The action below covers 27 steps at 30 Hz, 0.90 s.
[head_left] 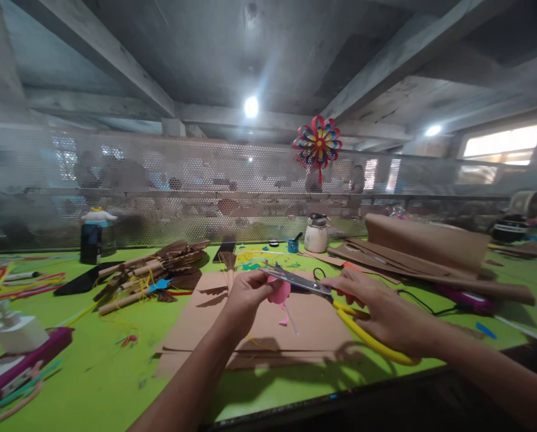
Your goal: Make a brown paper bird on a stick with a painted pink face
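My left hand (246,295) pinches a small pink paper piece (279,291) above the brown paper sheets (205,327). Yellow-handled scissors (362,333) are gripped in my right hand (371,303), their blades reaching left across the top of the pink piece. Whether the blades are cutting into it I cannot tell. A pink scrap (284,322) and a thin pale strip (291,319) show just below the pink piece. Close behind my left hand lies a pleated brown paper piece with a rolled stem (227,264).
Rolled and pleated brown paper pieces (153,270) are heaped at left. A purple power strip (47,354) with a white plug lies nearer. Large brown paper sheets (425,249) are stacked at right. A cream jar (316,234) stands before the mesh partition (196,174), where a paper flower (318,143) hangs.
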Available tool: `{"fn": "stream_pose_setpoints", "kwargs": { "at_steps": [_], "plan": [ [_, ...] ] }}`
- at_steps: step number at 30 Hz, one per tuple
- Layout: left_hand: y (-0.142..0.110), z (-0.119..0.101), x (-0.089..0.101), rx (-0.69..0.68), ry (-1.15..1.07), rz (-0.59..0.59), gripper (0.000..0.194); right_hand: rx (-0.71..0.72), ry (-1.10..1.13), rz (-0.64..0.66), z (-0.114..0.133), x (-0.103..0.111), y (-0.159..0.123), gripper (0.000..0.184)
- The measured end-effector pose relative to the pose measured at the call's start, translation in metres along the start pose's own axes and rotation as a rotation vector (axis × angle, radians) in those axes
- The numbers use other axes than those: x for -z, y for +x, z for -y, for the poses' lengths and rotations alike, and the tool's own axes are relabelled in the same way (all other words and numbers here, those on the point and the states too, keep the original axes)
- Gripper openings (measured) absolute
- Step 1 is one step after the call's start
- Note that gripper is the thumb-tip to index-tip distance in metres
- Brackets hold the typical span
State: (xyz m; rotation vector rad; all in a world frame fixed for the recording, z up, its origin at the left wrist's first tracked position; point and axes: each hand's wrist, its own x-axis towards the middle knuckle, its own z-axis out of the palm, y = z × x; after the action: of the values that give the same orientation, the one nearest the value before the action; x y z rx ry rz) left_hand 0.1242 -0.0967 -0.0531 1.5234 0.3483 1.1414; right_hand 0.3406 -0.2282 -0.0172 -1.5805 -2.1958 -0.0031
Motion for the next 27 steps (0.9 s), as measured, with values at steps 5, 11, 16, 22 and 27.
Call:
{"fn": "stream_pose_setpoints", "kwargs": {
  "at_steps": [5,11,16,22,27],
  "plan": [
    [0.000,0.001,0.001,-0.014,-0.013,0.011,0.013,-0.020,0.040,0.028,0.005,0.002,0.001,0.057],
    [-0.001,0.001,0.001,-0.013,-0.019,0.011,0.010,-0.012,-0.001,-0.002,0.004,0.001,0.001,0.061],
    [0.000,-0.002,-0.001,-0.001,-0.014,0.038,0.012,0.013,-0.051,-0.051,0.000,0.000,0.000,0.070],
    [-0.002,-0.009,-0.004,0.035,0.004,0.081,0.015,0.015,-0.054,-0.110,-0.009,0.006,0.001,0.057],
    [-0.001,-0.009,-0.004,0.101,-0.015,0.050,0.016,-0.189,-0.096,-0.078,-0.046,0.005,0.010,0.043]
  ]
}}
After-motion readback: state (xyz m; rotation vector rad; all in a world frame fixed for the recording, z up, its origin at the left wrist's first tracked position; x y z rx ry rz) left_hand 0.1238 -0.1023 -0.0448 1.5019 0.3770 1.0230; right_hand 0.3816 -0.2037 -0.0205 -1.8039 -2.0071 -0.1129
